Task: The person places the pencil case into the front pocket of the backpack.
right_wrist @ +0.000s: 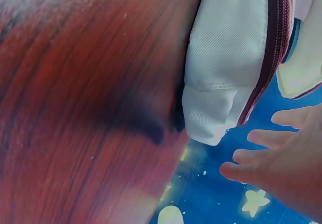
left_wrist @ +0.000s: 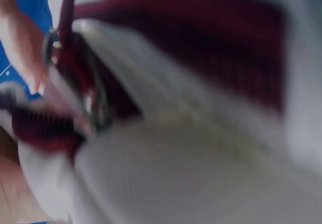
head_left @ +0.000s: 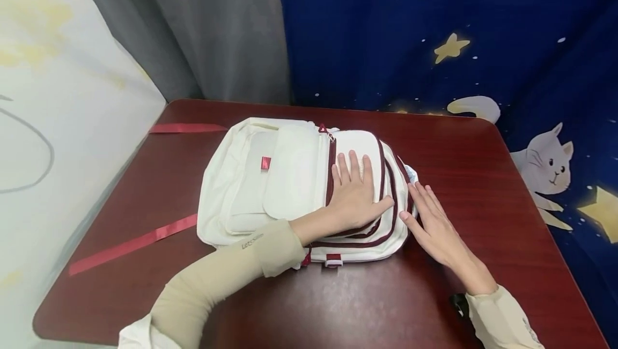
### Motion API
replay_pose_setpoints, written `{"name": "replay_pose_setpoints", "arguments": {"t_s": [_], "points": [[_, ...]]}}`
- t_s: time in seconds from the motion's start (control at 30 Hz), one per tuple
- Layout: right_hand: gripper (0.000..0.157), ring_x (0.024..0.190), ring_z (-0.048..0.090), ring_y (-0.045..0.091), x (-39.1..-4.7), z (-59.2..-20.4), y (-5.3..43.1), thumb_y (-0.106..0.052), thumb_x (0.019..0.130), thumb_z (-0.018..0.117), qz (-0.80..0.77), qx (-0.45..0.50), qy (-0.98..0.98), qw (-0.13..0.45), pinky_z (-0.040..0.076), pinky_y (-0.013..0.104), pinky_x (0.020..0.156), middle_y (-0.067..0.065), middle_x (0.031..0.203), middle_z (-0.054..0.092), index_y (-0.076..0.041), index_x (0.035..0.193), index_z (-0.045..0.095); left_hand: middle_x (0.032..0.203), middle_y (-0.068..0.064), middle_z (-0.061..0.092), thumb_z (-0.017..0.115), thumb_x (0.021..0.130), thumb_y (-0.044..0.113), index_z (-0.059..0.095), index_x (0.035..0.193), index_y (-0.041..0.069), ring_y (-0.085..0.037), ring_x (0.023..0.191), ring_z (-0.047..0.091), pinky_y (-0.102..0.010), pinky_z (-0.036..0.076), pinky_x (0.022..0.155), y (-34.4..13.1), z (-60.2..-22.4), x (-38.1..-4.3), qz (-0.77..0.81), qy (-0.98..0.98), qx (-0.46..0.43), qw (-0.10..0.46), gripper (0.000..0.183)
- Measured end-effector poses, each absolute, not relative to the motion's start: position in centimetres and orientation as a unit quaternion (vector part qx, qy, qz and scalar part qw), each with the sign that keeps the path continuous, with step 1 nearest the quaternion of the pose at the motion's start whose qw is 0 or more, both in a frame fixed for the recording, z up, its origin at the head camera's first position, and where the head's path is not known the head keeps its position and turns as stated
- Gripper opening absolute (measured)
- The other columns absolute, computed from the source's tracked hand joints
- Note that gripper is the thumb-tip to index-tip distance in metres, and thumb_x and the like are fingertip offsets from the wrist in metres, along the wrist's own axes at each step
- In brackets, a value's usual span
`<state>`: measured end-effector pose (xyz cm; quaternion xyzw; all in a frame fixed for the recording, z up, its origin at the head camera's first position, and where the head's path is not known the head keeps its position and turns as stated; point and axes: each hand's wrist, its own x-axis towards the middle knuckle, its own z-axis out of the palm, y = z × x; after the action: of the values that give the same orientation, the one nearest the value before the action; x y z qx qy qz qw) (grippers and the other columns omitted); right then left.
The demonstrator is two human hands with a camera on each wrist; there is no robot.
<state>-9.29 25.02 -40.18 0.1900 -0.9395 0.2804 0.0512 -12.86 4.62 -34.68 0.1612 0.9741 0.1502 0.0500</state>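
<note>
A white backpack (head_left: pixel 294 172) with dark red zips lies on its back on the table, its top end toward the right. My left hand (head_left: pixel 354 199) rests on the upper front pocket with fingers spread. At the rounded end of the bag, my right hand (head_left: pixel 434 225) has its fingers straight, the fingertips right at the edge. The right wrist view shows this hand (right_wrist: pixel 282 158) beside the bag's white side panel (right_wrist: pixel 226 38). In the left wrist view, a metal zip pull (left_wrist: pixel 83 83) and dark red zip tape (left_wrist: pixel 201 27) appear close up and blurred.
The dark red wooden table (head_left: pixel 483 188) has rounded corners. Two red straps (head_left: pixel 132 244) stretch left from the bag's lower end. Behind the table hang a grey curtain (head_left: pixel 232 32) and a dark blue one (head_left: pixel 376 32) with stars and a cat. A pale patterned curtain (head_left: pixel 72 140) borders the left.
</note>
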Motion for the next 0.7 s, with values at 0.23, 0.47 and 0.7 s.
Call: {"name": "replay_pose_setpoints", "arguments": {"t_s": [0.23, 0.47, 0.7], "points": [[0.062, 0.14, 0.007, 0.032, -9.6, -40.0, 25.0, -0.032, 0.098, 0.046, 0.289, 0.198, -0.935, 0.049, 0.011, 0.05, 0.108, 0.021, 0.15, 0.021, -0.005, 0.148, 0.022, 0.15, -0.026, -0.01, 0.038, 0.085, 0.066, 0.002, 0.149, 0.002, -0.045, 0.133, -0.02, -0.056, -0.008, 0.105, 6.0, -36.2, -13.1, 0.049, 0.986, 0.161, 0.019, 0.098], [0.062, 0.139, 0.007, 0.034, -9.9, -40.1, 24.8, -0.032, 0.098, 0.045, 0.291, 0.204, -0.933, 0.051, 0.011, 0.051, 0.108, 0.023, 0.15, 0.019, -0.002, 0.147, 0.022, 0.148, -0.029, -0.014, 0.029, 0.087, 0.067, 0.002, 0.149, 0.005, -0.047, 0.131, -0.022, -0.063, -0.009, 0.101, 6.9, -36.9, -13.1, -0.044, 0.983, 0.18, 0.002, 0.092], [0.062, 0.139, 0.007, 0.034, -9.7, -40.1, 24.9, -0.034, 0.098, 0.044, 0.268, 0.202, -0.939, 0.072, 0.006, 0.045, 0.11, 0.025, 0.149, 0.019, 0.001, 0.146, 0.023, 0.148, -0.03, -0.011, 0.03, 0.087, 0.066, 0.006, 0.15, 0.006, -0.047, 0.132, -0.019, -0.065, -0.007, 0.1, 7.4, -37.0, -13.1, -0.052, 0.981, 0.189, -0.003, 0.09]]}}
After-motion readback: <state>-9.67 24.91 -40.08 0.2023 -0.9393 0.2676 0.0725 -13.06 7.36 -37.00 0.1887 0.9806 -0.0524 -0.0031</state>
